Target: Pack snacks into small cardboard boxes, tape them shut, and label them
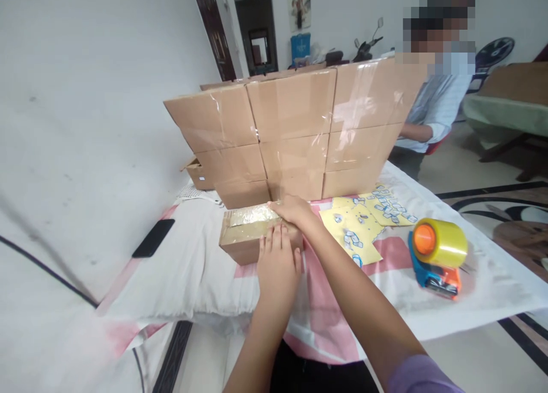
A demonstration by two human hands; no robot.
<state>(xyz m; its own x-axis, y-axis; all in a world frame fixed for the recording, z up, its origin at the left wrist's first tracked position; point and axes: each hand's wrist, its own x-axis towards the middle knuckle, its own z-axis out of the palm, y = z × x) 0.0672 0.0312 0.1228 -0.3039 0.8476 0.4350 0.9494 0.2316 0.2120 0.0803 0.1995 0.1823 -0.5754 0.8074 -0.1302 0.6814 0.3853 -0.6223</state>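
A small cardboard box (242, 250) sits on the cloth-covered table, with shiny clear packing tape (252, 215) along its top. My left hand (278, 253) lies on the near top edge of this box, fingers stretched forward and touching the surface. Over the box's far right corner, my right hand (295, 211) bends its fingers round the edge; their tips are partly hidden. To the right, a tape dispenser (436, 279) with a large yellow tape roll (449, 243) rests on the cloth.
Behind the box stands a tall wall of taped cardboard boxes (295, 110). Yellow printed sheets (353, 224) lie right of my hands. A black phone (153, 238) is by the left wall, and an open carton (199, 175) farther back. Another person (440, 104) stands beyond the table (483, 301).
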